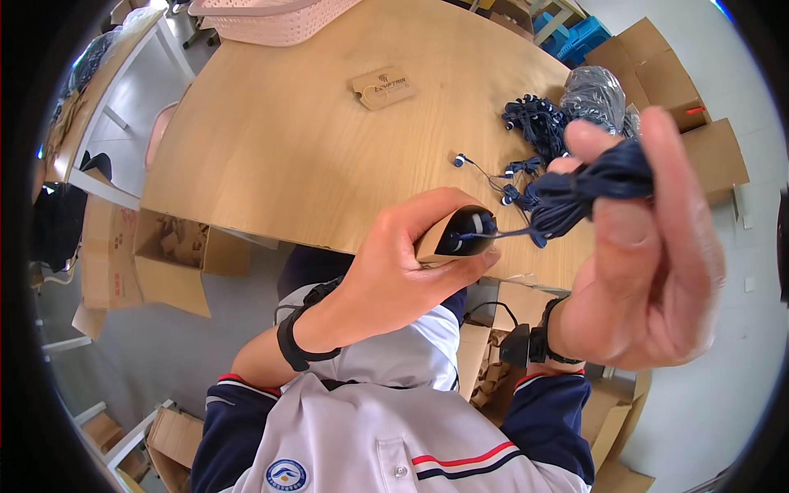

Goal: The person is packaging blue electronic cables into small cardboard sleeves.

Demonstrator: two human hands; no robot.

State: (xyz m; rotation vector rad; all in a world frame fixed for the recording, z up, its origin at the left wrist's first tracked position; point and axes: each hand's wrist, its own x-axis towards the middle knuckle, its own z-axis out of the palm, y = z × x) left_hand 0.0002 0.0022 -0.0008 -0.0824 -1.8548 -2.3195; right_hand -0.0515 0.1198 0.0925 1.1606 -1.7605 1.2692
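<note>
The left hand [403, 263] grips a small brown cardboard sleeve [440, 241], its thumb along the near side and its fingers around the far side, with the sleeve's dark opening turned toward the right hand [657, 283]. The right hand pinches a coiled bundle of dark blue earphone cable [604, 181] between thumb and fingers, raised above the right part of the wooden table [288, 131]. A thin cord runs from the bundle into the mouth of the sleeve, so cable and sleeve are linked though the hands stand apart. Something pale shows inside the opening, too small to make out. Beyond the sleeve, a single earbud [459, 160] lies on the tabletop with its wire trailing right toward more dark blue earphones. Farther back on the right, a tangled pile of earphones [536, 123] rests beside a clear plastic bag [593, 94]. A flat brown cardboard packet [394, 90] with a yellowish loop lies near the table's middle, well apart from both hands. A pink perforated basket [279, 20] stands at the far edge. Open cardboard boxes flank the table, one at the left [168, 283] holding brown pieces.
</note>
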